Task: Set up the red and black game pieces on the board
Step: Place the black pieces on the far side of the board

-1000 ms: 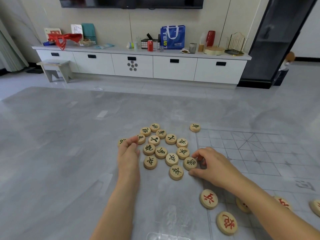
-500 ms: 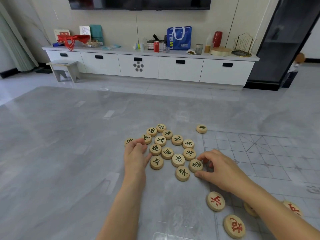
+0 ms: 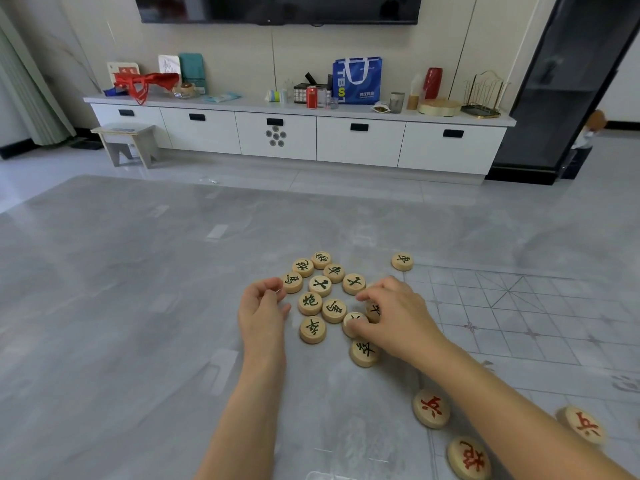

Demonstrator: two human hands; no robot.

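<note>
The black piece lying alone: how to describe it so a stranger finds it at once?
Find the faint grid board on the grey table. At its far left corner lies one wooden disc with a black character. Unlike the clustered black pieces, it stands alone.

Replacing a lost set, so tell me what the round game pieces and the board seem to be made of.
Game pieces: pale wood by the look, with smooth matt tan faces and characters painted black or red. Board: likely a thin clear plastic sheet. Only pale grid lines show over the grey surface beneath, so this is uncertain.
</note>
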